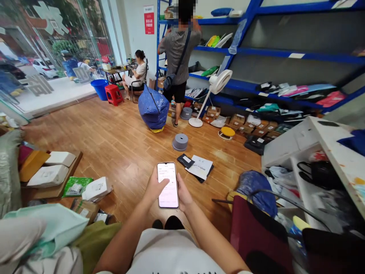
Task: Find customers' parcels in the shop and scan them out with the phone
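A smartphone (167,196) with a lit, mostly white screen is held upright in front of my body, between both hands. My left hand (155,186) grips its left edge, and the thumb lies over the upper part of the screen. Along the right edge, my right hand (184,192) is closed against the phone, its fingers partly hidden behind it. The writing on the screen is too small to read. Beyond the phone, a white mailing bag (202,166) and a small black parcel (185,160) lie on the wooden floor.
Blue shelving (273,53) with parcels lines the right wall; a person (179,53) stands facing it. Another person (140,70) sits near a desk. A blue sack (154,108), a grey stool (180,142) and a white fan (219,82) stand ahead. A maroon chair (253,232) is at right.
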A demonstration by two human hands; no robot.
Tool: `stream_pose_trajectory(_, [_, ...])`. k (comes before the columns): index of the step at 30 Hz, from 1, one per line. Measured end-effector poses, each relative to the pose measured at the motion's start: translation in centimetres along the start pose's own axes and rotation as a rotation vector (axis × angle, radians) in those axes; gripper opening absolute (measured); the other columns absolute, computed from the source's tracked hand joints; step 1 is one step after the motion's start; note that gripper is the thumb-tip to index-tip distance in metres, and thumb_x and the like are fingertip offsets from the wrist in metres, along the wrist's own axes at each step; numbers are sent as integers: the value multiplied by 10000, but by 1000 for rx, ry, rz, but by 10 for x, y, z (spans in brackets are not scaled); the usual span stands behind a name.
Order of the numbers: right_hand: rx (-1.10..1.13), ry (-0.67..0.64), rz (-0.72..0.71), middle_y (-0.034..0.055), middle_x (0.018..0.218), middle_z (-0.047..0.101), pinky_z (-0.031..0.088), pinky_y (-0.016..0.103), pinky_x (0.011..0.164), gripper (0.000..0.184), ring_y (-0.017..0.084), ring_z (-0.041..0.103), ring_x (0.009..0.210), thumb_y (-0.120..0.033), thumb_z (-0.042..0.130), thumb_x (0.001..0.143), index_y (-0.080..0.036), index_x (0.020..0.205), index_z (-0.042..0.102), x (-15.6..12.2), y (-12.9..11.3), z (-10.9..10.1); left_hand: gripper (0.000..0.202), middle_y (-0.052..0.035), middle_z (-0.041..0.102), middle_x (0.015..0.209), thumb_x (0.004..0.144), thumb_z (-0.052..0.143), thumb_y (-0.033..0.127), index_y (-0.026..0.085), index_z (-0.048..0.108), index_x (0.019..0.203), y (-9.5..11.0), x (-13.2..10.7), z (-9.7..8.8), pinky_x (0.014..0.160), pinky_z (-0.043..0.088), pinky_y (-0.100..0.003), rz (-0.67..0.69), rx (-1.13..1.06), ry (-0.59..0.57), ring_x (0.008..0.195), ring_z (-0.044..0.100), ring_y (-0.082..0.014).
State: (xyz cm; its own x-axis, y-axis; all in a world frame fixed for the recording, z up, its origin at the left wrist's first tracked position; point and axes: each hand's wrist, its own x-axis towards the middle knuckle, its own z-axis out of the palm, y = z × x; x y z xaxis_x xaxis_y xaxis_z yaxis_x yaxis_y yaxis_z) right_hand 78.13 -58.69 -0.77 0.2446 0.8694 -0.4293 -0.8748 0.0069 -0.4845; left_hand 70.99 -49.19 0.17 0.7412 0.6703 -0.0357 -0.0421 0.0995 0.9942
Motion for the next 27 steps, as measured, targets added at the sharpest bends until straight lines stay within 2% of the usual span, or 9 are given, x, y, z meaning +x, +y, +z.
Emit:
stream_pose_trajectory(4, [10,-55,45,106,1011,734,512,424,903,598,234,700,922,-558,244,959,-150,1158,634,67,-45,10,527,-18,640,1023,632,574,72,214,490,1132,4,73,-15,808,506,-315,16,25,-15,939,620,-185])
stream_pose_trajectory(8, [-32,-126,134,117,1012,733,514,456,887,618,248,703,904,-565,225,959,-147,1173,626,147,-94,21,528,-16,650,993,636,564,74,211,474,1137,4,158,-34,797,507,-316,14,60,63,913,629,-185])
stream_pose_trajectory(12, [-71,-181,237,104,998,739,515,443,889,571,241,707,892,-555,283,955,-154,1149,641,236,-138,42,551,-21,658,994,626,582,96,201,474,1156,11,236,-63,803,501,-320,35,45,215,912,628,-190])
stream_pose_trajectory(15, [-136,-228,371,104,990,743,521,450,886,540,249,706,910,-533,313,952,-156,1147,646,300,-157,70,559,-37,656,1031,645,592,127,199,459,1183,15,280,-94,818,495,-320,42,18,389,935,624,-192])
stream_pose_trajectory(18, [-239,-270,493,112,977,746,534,462,864,525,262,708,903,-528,346,938,-155,1141,655,360,-163,104,601,-49,649,1065,645,603,133,205,444,1220,15,313,-135,808,497,-318,64,-6,551,942,622,-195])
stream_pose_trajectory(21, [-342,-341,593,117,969,747,544,470,841,531,277,711,888,-564,391,907,-164,1112,674,418,-155,143,578,-68,646,1067,650,633,181,193,468,1204,15,338,-184,787,501,-322,115,-69,673,947,621,-212])
stream_pose_trajectory(24, [-405,-447,678,129,949,747,553,468,816,538,285,714,864,-579,429,885,-152,1095,681,477,-137,188,614,-93,648,1096,657,671,240,182,465,1233,20,362,-241,828,492,-345,189,-118,799,983,618,-237])
stream_pose_trajectory(27, [-429,-543,753,136,928,747,557,453,802,538,273,717,835,-570,447,882,-133,1105,668,540,-116,244,613,-112,653,1111,698,638,279,164,456,1272,33,391,-309,879,468,-366,265,-154,881,1011,615,-258])
